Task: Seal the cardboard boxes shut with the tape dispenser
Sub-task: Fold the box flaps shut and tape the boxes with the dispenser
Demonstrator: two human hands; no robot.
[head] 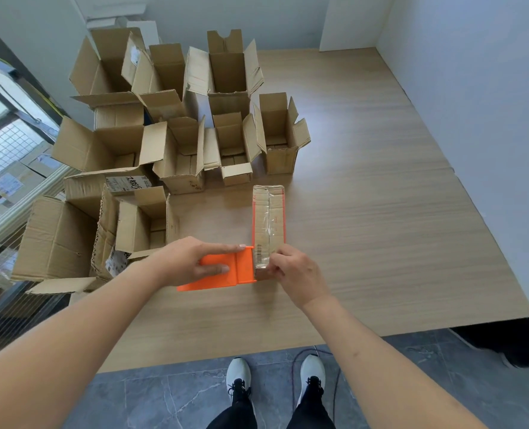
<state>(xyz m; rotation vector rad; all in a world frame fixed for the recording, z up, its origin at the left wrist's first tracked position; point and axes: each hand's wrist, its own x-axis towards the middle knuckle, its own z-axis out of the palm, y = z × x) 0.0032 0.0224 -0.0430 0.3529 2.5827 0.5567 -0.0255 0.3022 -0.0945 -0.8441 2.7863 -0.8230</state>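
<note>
A narrow cardboard box [268,218] with orange sides lies lengthwise on the wooden table [374,218], its top flaps closed under a strip of clear tape. An orange panel [245,268] sticks out leftward from its near end. My left hand [192,261] presses flat on this panel with straight fingers. My right hand [297,274] pinches the near end of the box, where the tape ends by a barcode label. I see no tape dispenser.
Several open cardboard boxes [182,156] crowd the table's back and left, flaps up. A larger brown box [55,239] lies at the left edge. White walls enclose the right and back. My shoes and a cable [292,379] are on the grey floor below.
</note>
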